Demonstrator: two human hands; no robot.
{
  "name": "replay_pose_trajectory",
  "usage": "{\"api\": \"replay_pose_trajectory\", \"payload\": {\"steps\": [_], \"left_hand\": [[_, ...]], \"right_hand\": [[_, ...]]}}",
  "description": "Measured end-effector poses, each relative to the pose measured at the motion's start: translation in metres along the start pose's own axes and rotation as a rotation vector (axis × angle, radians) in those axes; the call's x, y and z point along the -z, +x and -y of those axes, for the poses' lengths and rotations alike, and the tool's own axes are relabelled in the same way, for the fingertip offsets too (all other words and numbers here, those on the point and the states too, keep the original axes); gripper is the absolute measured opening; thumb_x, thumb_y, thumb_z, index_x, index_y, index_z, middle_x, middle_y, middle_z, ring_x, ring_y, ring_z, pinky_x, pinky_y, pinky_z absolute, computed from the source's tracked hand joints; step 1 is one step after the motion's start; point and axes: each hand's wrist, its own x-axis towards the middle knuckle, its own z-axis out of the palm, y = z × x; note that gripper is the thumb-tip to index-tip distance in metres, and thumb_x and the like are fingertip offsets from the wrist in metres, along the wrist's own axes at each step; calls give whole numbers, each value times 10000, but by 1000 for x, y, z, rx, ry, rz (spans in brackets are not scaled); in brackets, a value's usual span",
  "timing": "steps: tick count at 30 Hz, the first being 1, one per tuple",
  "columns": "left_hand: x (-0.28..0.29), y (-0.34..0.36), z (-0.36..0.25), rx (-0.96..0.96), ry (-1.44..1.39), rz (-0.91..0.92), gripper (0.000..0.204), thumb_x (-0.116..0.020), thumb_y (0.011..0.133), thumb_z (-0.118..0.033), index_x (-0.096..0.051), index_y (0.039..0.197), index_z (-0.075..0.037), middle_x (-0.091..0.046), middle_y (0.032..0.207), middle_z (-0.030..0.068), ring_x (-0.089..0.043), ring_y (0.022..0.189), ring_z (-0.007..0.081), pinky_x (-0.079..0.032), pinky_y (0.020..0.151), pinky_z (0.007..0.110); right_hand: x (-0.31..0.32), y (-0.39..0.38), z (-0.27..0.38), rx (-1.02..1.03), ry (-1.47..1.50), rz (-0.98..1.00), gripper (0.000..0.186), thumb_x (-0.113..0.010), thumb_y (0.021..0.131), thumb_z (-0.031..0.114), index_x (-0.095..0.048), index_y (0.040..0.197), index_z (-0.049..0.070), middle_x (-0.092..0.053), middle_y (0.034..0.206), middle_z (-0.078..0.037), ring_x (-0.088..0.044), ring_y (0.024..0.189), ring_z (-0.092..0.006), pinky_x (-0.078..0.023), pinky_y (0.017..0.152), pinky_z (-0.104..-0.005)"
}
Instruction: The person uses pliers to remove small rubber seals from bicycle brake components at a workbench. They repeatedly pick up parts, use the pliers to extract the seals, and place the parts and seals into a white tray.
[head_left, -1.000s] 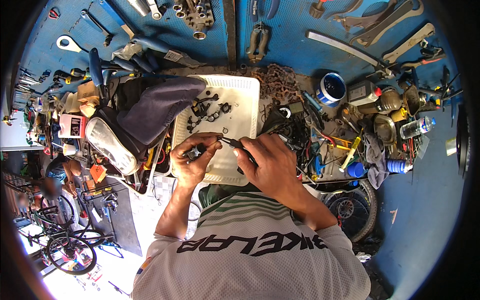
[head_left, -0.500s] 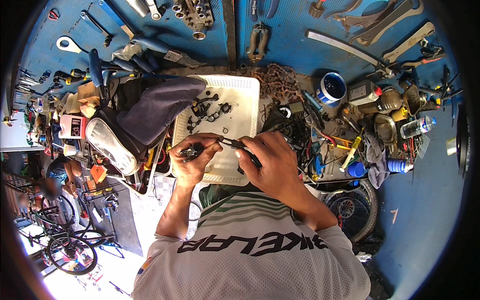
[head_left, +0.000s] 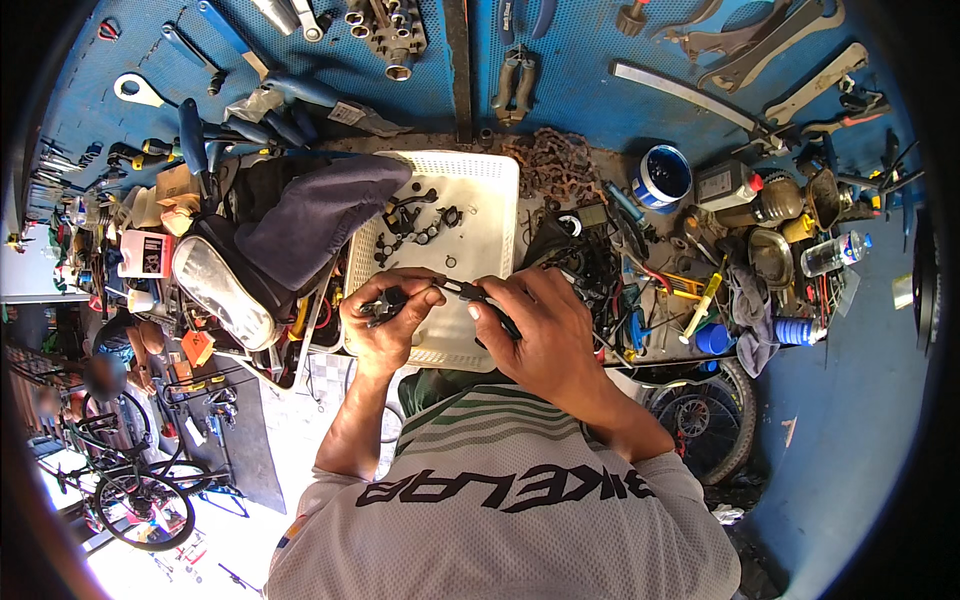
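My left hand [head_left: 385, 318] is closed on a small dark part [head_left: 390, 303], with its thumb and index finger pinched at a tiny piece too small to make out. My right hand [head_left: 535, 330] grips a black plier-like tool [head_left: 476, 294], whose narrow tips reach my left fingertips. Both hands are over the near half of a white perforated plastic tray [head_left: 480, 230]. Farther back in it lie several small black components [head_left: 410, 225] and a little ring [head_left: 450, 261].
Left of the tray are dark cloth [head_left: 300, 210] and a clear-lidded case [head_left: 225, 290]; right, rusty chains [head_left: 555, 165], cluttered tools and a blue tub [head_left: 662, 180]. Tools hang on a blue pegboard [head_left: 560, 60]. At far left, another person [head_left: 140, 350] is near bicycles [head_left: 140, 500].
Very little differs: both hands stay in place over the tray, with only slight shifts of the fingers and of the tool at my left fingertips.
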Motion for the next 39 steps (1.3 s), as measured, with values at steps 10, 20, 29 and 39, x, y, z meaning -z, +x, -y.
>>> {"api": "replay_pose_trajectory", "payload": {"steps": [10,20,29,39], "left_hand": [[3,1,-5,-84,92,60,146,-804,913,84,-723,1034,81,-789,1061,247,-791,872,248,-667,809,379],[3,1,-12,-136,116,81,154,-796,907,93,-705,1028,63,-785,1086,253,-790,873,246,-654,787,357],[-1,8,-17,-202,174,85,167,-797,893,105,-702,1018,50,-785,1097,266,-787,889,243,-654,792,349],[3,14,-20,-250,218,143,171,-810,883,112,-714,1001,33,-793,1108,252,-790,917,237,-637,803,322]], "right_hand": [[1,-2,0,6,-25,3,265,-788,968,290,-769,1150,99,-631,933,-69,-639,838,-281,-542,692,-431],[7,0,7,5,-58,23,256,-786,976,256,-785,1161,79,-670,925,-75,-650,827,-286,-533,696,-417],[12,5,11,-6,-35,25,268,-762,994,254,-775,1186,67,-671,931,-84,-650,815,-294,-540,694,-429],[11,6,6,28,-14,67,278,-750,1000,254,-753,1194,55,-663,922,-100,-650,824,-308,-551,699,-443]]}}
